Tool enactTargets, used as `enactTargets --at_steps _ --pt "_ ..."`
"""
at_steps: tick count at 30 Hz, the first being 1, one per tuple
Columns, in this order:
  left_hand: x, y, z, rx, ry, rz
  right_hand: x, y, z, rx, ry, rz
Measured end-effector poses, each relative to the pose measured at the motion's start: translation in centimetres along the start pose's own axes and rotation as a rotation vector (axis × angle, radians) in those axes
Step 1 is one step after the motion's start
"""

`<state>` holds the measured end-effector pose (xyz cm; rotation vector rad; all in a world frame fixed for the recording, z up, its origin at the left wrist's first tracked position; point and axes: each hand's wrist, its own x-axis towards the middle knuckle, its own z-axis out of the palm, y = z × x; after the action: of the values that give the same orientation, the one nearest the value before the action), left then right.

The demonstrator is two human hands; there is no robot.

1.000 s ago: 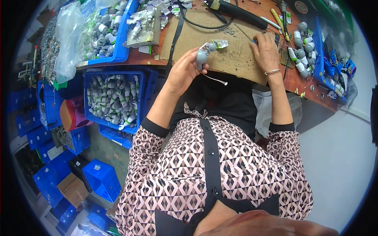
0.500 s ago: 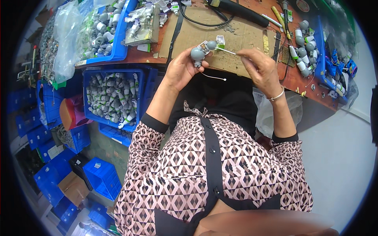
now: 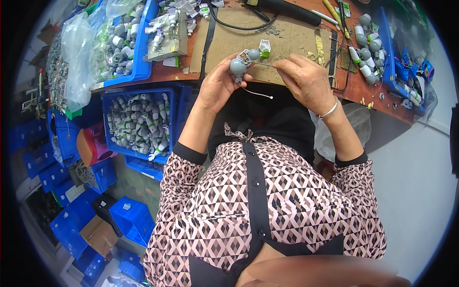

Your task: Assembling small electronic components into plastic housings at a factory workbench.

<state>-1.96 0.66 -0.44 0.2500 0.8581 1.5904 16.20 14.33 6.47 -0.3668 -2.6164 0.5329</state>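
Observation:
My left hand (image 3: 213, 89) is closed around a grey ball-shaped device (image 3: 237, 67), holding it above the near edge of the work table. The device has a second, smaller grey ball and an uncovered middle part with small components showing. A thin white wire (image 3: 258, 93) with a small plug at its end hangs from it. Pinched in my right hand (image 3: 306, 82) is a thin rod-like tool (image 3: 264, 63), its tip at the uncovered part. The tool's exact kind is too fine to make out. Just beyond the device lies a white-and-green housing piece (image 3: 264, 47) on a cardboard sheet (image 3: 229, 40).
Blue bins (image 3: 145, 57) of grey-and-white devices stand at the left, one (image 3: 138, 155) below table height. More such devices (image 3: 367, 52) lie at the right beside another blue bin (image 3: 389, 57). A black-handled tool (image 3: 287, 10) with a cable lies at the back.
My right hand has moved slightly left, and the tool now reaches the uncovered part of the device. The view has shifted a little; my left hand keeps its hold.

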Motion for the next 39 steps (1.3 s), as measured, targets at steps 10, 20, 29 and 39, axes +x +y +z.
enactTargets --at_steps 10,20,29,39 --pt "0.0 0.3 -0.8 0.12 0.007 -0.031 0.9 0.8 0.7 0.151 0.029 0.047" --pt "0.1 0.0 -1.3 -0.023 0.089 -0.048 0.4 0.4 -0.4 0.146 0.021 -0.051" --pt "0.2 0.1 -1.2 -0.061 0.017 -0.062 0.1 0.5 0.3 0.084 0.049 -0.042" --pt "0.4 0.1 -0.9 -0.036 -0.033 -0.065 0.0 1.1 -0.1 0.065 0.054 -0.045"
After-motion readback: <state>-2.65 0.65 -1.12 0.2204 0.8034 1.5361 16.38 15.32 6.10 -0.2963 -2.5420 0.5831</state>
